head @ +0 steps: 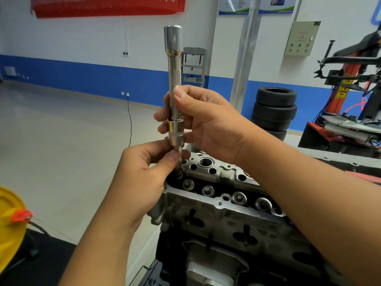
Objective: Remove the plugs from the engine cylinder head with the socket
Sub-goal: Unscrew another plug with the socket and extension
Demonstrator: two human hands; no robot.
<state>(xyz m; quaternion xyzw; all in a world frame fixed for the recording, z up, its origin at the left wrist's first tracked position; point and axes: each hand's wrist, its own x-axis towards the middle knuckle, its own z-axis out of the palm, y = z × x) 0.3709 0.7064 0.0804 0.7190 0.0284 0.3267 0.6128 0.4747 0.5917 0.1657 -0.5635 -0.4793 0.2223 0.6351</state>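
Note:
A long chrome socket (174,79) stands upright above the far left end of the grey engine cylinder head (222,211). My right hand (206,124) grips the socket's lower half, thumb on its shaft. A plug (179,155) sticks out of the socket's bottom end, and my left hand (144,174) pinches it between thumb and fingers just above the head. Several valve springs and round bores show along the head's top.
A yellow round object (10,219) with a red clip sits at the left edge. Stacked tyres (274,112) and a red tyre machine (350,96) stand at the right. A metal pole (245,58) rises behind the engine. Pale floor lies to the left.

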